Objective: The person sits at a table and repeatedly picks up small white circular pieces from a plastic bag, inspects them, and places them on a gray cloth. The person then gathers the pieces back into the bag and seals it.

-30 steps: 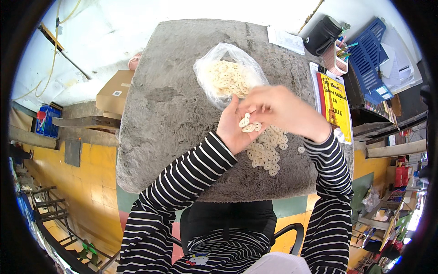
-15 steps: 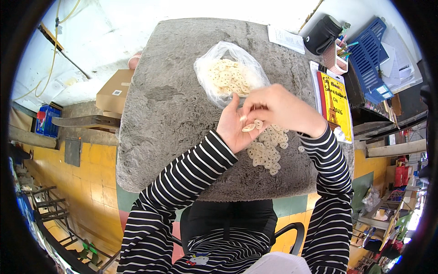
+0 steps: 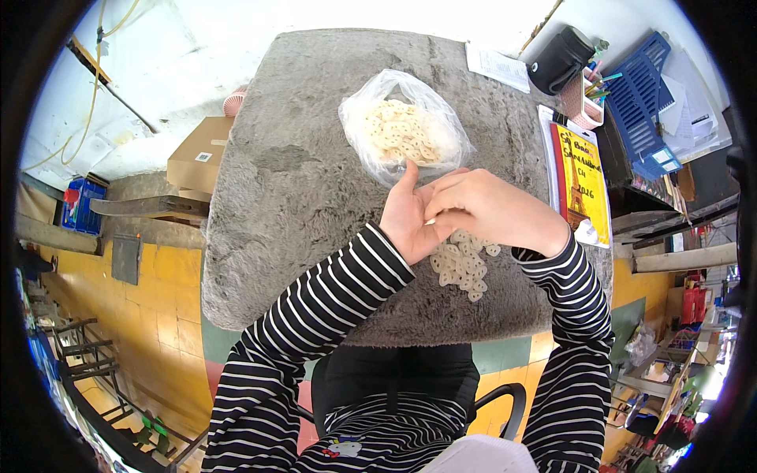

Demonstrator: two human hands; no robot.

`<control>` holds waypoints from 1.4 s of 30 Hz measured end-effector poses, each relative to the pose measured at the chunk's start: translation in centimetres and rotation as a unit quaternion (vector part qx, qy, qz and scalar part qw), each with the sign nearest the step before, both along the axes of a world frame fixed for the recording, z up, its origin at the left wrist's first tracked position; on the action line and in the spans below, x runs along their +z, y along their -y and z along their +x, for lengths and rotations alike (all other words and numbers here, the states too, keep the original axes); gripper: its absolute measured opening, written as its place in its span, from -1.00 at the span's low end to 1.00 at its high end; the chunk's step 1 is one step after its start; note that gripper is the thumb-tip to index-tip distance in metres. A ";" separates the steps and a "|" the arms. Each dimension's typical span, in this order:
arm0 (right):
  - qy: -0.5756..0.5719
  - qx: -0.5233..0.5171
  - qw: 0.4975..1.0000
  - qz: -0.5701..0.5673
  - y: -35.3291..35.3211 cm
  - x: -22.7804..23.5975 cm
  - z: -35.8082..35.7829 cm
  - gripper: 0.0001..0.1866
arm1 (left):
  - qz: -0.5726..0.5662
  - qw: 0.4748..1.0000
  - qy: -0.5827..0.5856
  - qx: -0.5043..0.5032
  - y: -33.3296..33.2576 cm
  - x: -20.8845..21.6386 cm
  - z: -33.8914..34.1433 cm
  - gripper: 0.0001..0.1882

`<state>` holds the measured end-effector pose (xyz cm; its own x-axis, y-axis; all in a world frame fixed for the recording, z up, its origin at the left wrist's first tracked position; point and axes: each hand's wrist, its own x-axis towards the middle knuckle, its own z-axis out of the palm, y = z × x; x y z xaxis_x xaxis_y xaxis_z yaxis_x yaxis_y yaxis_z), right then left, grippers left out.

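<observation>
Sitting at a shaggy, grey, fabric-covered bench (image 3: 284, 181), with a clear plastic bag (image 3: 452, 148) full of flat, rounded, cream-coloured pieces with holes (image 3: 398, 130) on it. Holding the bare left hand (image 3: 408, 217) palm up on the near side of the bag, with thumb spread wide toward it and the other fingers mostly hidden behind the bare right hand (image 3: 497, 209). Bunching the right fingers together over that palm; can't tell about anything pinched, honestly, with the tips tucked out of sight. Also seeing a loose pile of the same pieces (image 3: 460, 266) nearer than the bag, partly hidden by the right hand.
</observation>
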<state>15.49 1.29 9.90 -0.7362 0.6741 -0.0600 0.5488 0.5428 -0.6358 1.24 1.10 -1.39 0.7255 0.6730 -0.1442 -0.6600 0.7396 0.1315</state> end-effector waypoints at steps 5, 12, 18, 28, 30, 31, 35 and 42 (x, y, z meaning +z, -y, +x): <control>-0.072 -0.112 0.987 -0.089 -1.0 0.2 0.9 -0.82 | 0.096 0.952 0.287 -0.032 -0.6 -0.4 0.3 -0.19; -0.153 -0.209 0.962 0.088 -5.7 1.5 0.2 -0.68 | 0.016 0.998 -0.040 -0.053 0.0 1.6 -0.2 -0.38; -0.126 -0.261 0.946 0.145 -1.7 3.3 4.9 -0.66 | 0.107 0.984 0.045 -0.138 -0.5 -0.4 -0.6 -0.70; 0.051 -0.266 0.963 0.002 11.1 -4.7 12.3 -0.76 | 0.202 0.972 -0.121 -0.015 -0.2 3.3 -0.9 -0.36; 0.047 -0.285 0.957 0.013 11.4 -4.9 12.0 -0.85 | 0.257 0.953 -0.159 -0.004 -0.1 4.0 -1.1 -0.39; 0.036 -0.273 0.961 0.020 11.1 -4.7 11.6 -0.86 | 0.286 0.937 -0.199 0.027 -0.1 4.2 -1.2 -0.40; -0.033 -0.241 0.965 0.095 7.8 -3.1 8.9 -0.92 | 0.416 0.830 -0.330 0.172 -1.2 4.3 -1.6 -0.45; -0.160 -0.209 0.942 0.209 -2.2 -0.5 0.5 -0.77 | 0.517 0.622 -0.507 0.298 -4.8 3.1 -3.4 -0.47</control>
<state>16.03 3.50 9.43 -0.3362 0.8249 0.4545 0.5871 0.5609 -0.5837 -2.15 5.92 1.70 0.1918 0.8923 0.4087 0.0339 -0.4222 0.9059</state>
